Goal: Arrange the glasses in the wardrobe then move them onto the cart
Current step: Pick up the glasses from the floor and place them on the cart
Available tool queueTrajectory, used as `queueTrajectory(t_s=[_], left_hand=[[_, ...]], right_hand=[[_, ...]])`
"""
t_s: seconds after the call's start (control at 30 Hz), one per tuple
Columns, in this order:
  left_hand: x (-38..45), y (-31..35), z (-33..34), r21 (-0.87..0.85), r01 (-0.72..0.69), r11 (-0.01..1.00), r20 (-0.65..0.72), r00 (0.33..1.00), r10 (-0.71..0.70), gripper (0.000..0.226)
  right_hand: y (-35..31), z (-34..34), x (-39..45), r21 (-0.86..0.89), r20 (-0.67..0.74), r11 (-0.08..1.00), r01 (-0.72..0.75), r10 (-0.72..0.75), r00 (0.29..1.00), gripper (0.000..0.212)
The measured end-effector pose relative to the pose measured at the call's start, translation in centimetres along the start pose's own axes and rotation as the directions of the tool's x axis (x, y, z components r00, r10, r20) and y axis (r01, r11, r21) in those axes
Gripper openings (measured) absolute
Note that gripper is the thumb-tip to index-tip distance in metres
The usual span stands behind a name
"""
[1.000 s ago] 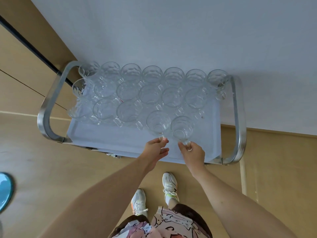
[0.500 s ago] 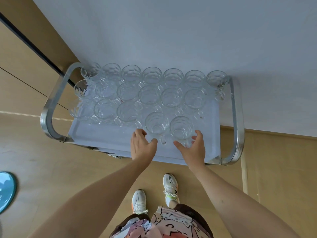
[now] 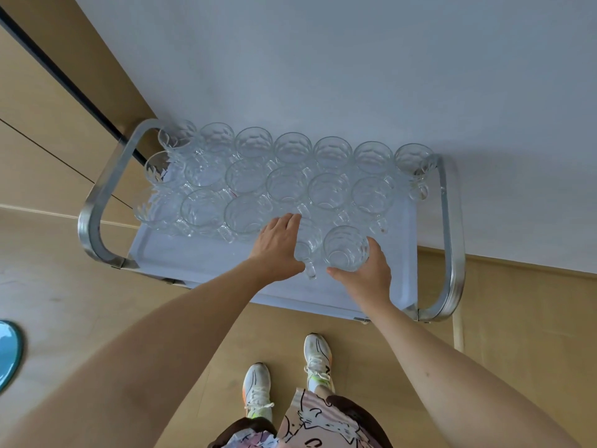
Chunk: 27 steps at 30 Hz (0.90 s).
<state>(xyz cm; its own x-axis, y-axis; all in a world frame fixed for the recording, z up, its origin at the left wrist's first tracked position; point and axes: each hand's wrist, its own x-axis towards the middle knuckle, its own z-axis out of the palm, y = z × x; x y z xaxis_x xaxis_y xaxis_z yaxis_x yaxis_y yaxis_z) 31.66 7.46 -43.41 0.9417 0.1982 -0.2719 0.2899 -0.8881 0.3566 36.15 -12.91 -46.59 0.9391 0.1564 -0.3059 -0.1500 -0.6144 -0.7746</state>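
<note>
Several clear faceted glass mugs [image 3: 292, 151] stand in rows on the pale tray of a cart [image 3: 200, 260] with chrome side rails. Two more mugs stand side by side at the front of the group. My left hand [image 3: 277, 247] wraps around the left one [image 3: 310, 244] from its left side, fingers over its far rim and thumb near its handle. My right hand [image 3: 366, 274] grips the right one [image 3: 345, 250] from below, thumb on its near side and fingers on its right side. Both mugs are upright.
The cart stands against a white wall [image 3: 355, 76]. Wooden wardrobe panels [image 3: 48, 124] lie to the left, wooden floor all around. A blue round object [image 3: 8, 354] shows at the left edge. My feet in white trainers [image 3: 318, 355] stand just before the cart. The tray's front left part is bare.
Both hands let go of the mug handles, spread beside the two front mugs, then reached forward and closed around the mugs' bodies. The two mugs now stand closer together.
</note>
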Motion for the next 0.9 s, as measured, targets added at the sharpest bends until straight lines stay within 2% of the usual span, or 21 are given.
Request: queueTrajectory(t_s=[0.1,0.23,0.33,0.57,0.9], left_hand=[[0.0,-0.3,0.1,0.032,-0.01,0.999,-0.082,0.997,0.013,0.098],[0.4,-0.9,0.1,0.185,0.031,0.982,-0.205,0.979,0.007,0.094],[0.9,-1.4,-0.3,0.21,0.055,0.976,-0.213,0.977,-0.009,0.094],[1.2,-1.7,-0.1,0.214,0.072,0.974,-0.237,0.971,-0.02,0.089],[1.6,-1.6,-0.5,0.289,0.075,0.954,-0.194,0.981,-0.019,0.093]], right_hand=[[-0.3,-0.3,0.0,0.039,0.004,0.998,0.039,-0.04,0.999,0.082],[-1.0,0.0,0.4,0.081,0.037,0.996,0.043,-0.046,0.998,0.087],[-1.5,0.3,0.8,0.078,0.062,0.996,0.038,-0.043,0.997,0.098],[-2.3,0.8,1.9,0.053,0.055,0.995,0.087,-0.09,0.994,0.093],[-2.2,1.0,2.5,0.007,0.072,0.997,0.075,-0.075,0.995,0.107]])
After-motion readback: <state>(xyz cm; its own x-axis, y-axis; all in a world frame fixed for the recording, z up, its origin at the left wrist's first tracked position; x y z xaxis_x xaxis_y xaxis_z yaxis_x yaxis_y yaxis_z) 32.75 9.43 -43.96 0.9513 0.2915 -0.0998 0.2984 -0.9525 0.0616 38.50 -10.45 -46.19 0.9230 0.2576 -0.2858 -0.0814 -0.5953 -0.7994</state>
